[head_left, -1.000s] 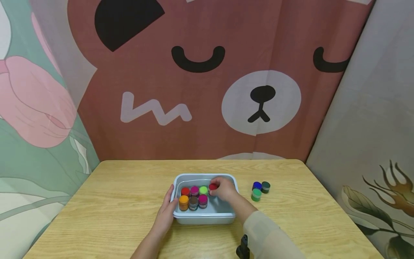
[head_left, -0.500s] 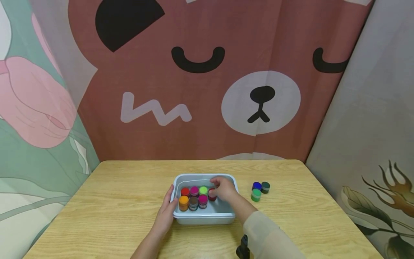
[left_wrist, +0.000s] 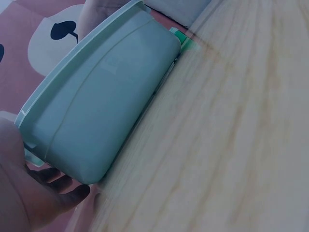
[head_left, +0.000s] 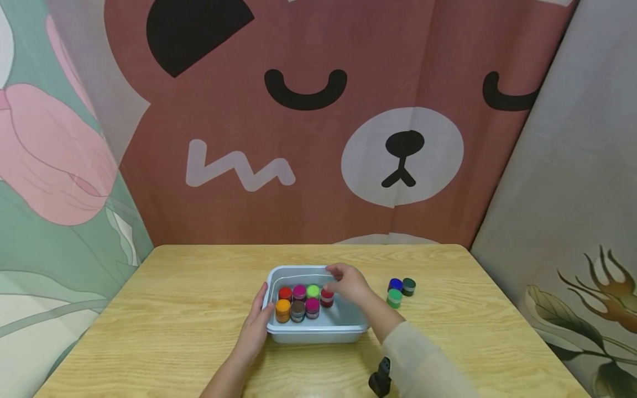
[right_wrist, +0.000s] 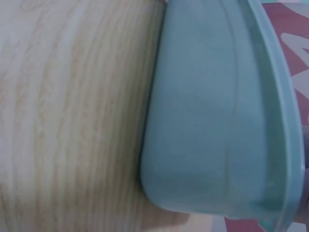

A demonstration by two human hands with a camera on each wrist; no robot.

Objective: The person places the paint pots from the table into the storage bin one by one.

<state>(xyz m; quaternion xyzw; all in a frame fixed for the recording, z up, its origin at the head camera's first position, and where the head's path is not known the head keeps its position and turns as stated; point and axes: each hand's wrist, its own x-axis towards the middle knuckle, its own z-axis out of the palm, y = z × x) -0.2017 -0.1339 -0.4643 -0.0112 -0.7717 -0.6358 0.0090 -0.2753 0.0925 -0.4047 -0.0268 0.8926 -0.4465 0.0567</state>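
Observation:
A light blue tray [head_left: 318, 335] stands on the table with several small paint jars in two rows, among them an orange jar [head_left: 282, 310] and a lime one [head_left: 312, 291]. My left hand [head_left: 255, 326] holds the tray's left side, thumb at the rim; the left wrist view shows that hand [left_wrist: 38, 193] with its fingers round the tray's end [left_wrist: 111, 92]. Above the right part of the tray is my right hand [head_left: 350, 284], fingers loosely bent with nothing between them, just right of a dark red jar [head_left: 327, 298]. The right wrist view shows mostly the tray's outer wall [right_wrist: 203, 111].
To the right of the tray, a blue jar [head_left: 395, 284], a dark green jar [head_left: 408, 287] and a green jar [head_left: 394, 299] stand close together on the wooden table [head_left: 199, 331]. A black object [head_left: 380, 378] is beside the right sleeve. Printed curtains hang behind.
The right hand has let go of the dark red jar, which stands in the back row, and has moved slightly up and to the right. My left hand stays on the tray.

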